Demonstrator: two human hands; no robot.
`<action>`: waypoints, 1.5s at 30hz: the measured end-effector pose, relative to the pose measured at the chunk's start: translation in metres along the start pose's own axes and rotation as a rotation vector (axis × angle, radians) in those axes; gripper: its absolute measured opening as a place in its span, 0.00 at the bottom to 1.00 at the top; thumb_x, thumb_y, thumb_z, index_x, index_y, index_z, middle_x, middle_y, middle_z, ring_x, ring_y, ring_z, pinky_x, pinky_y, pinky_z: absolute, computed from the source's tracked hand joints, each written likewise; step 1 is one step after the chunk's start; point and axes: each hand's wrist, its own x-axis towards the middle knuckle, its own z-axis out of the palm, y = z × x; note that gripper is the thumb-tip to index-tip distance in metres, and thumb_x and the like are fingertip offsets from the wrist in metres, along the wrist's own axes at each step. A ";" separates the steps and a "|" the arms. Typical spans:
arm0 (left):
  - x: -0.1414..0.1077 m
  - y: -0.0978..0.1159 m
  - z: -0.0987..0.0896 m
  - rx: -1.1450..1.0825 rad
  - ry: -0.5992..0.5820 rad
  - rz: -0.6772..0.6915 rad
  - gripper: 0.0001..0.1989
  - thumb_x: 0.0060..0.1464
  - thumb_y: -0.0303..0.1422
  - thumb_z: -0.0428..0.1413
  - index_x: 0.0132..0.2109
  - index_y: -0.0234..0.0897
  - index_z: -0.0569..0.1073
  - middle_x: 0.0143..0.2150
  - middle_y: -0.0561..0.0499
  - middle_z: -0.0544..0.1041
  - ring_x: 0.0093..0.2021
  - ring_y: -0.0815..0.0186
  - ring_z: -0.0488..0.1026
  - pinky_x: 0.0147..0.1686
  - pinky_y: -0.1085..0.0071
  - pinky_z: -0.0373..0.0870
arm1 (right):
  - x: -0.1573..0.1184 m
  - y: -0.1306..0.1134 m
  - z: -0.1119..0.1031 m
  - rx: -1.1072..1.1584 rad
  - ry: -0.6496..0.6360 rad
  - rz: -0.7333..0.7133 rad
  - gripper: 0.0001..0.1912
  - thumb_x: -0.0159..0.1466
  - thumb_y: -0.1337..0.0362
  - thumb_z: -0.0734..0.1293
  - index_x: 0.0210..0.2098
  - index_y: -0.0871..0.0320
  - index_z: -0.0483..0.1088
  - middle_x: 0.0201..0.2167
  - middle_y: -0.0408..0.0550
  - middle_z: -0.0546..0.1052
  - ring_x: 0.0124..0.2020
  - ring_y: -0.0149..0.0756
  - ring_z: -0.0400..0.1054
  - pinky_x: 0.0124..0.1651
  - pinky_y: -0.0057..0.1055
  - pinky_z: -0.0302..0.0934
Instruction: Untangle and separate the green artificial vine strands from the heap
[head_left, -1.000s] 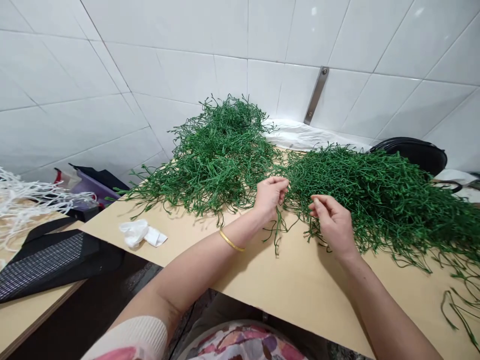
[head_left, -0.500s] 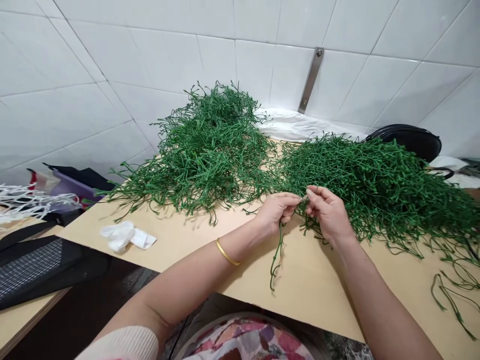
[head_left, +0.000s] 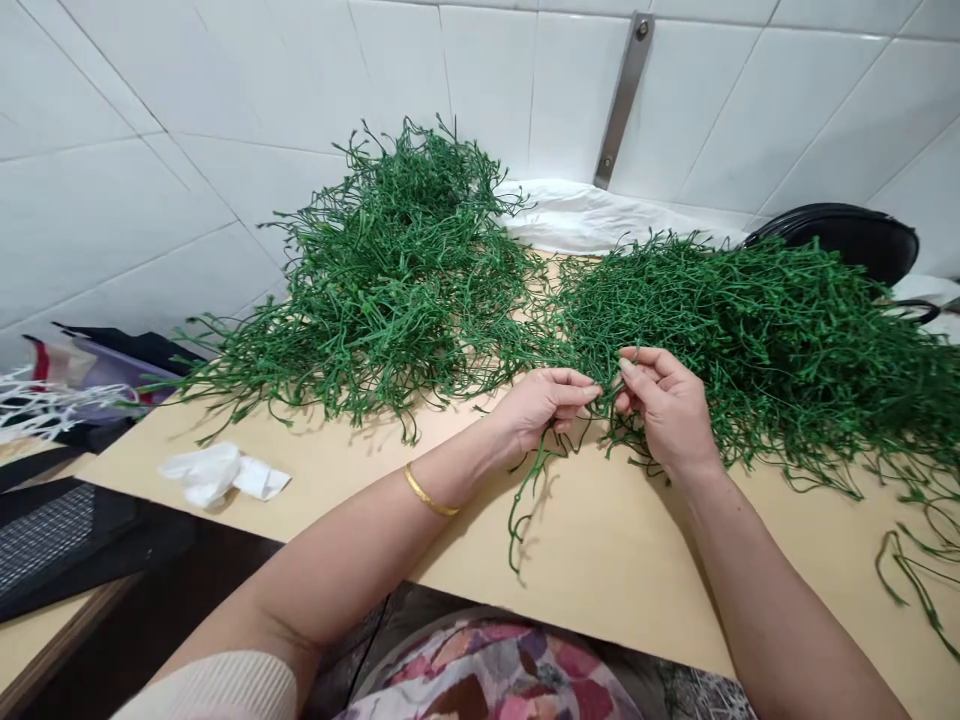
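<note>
My left hand [head_left: 551, 402], with a gold bangle on its wrist, is closed on thin green knotted strands [head_left: 519, 510] that hang below it over the wooden table. Its thumb and forefinger are pinched together near the centre. Just to the right, my right hand [head_left: 664, 405] has thumb and forefinger pinched at the edge of the right green pile [head_left: 750, 340]; what lies between those fingertips is too small to make out. A small gap separates the two hands. Another green pile [head_left: 405, 260] rises behind and to the left.
The pale wooden table [head_left: 600, 560] ends close to my body. Crumpled white tissue [head_left: 217, 474] lies at its left. A black bag [head_left: 840, 235] and white cloth [head_left: 585, 215] are at the back by the tiled wall. White netting [head_left: 60, 400] is at far left.
The fingertips of my two hands have moved slightly apart. The strands hanging from my left hand have swung left. The whole view has shifted a little.
</note>
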 end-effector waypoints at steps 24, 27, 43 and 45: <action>0.007 0.004 -0.007 -0.055 0.108 0.064 0.05 0.48 0.22 0.52 0.26 0.31 0.65 0.18 0.54 0.66 0.15 0.79 0.59 0.15 0.82 0.52 | -0.013 0.010 0.002 -0.880 -0.086 -0.705 0.10 0.58 0.70 0.60 0.37 0.56 0.70 0.39 0.50 0.72 0.43 0.40 0.62 0.46 0.41 0.57; 0.006 0.004 -0.005 0.005 0.160 0.138 0.05 0.48 0.23 0.53 0.26 0.31 0.66 0.19 0.55 0.67 0.15 0.79 0.59 0.15 0.82 0.54 | -0.016 0.007 0.002 -0.858 -0.039 -0.715 0.09 0.58 0.70 0.60 0.36 0.56 0.70 0.35 0.49 0.72 0.40 0.39 0.63 0.45 0.40 0.58; 0.004 0.005 -0.007 -0.065 0.162 0.127 0.03 0.46 0.25 0.56 0.29 0.31 0.68 0.23 0.51 0.72 0.19 0.77 0.65 0.17 0.82 0.57 | -0.023 0.007 0.003 -0.762 -0.080 -0.600 0.06 0.61 0.66 0.60 0.31 0.57 0.68 0.28 0.46 0.72 0.33 0.35 0.63 0.37 0.33 0.59; 0.004 0.005 -0.008 -0.065 0.164 0.128 0.02 0.46 0.25 0.56 0.29 0.31 0.69 0.24 0.50 0.73 0.19 0.77 0.66 0.17 0.81 0.58 | -0.023 0.005 0.002 -0.775 -0.050 -0.626 0.07 0.61 0.67 0.60 0.27 0.57 0.67 0.25 0.45 0.71 0.31 0.35 0.62 0.36 0.33 0.57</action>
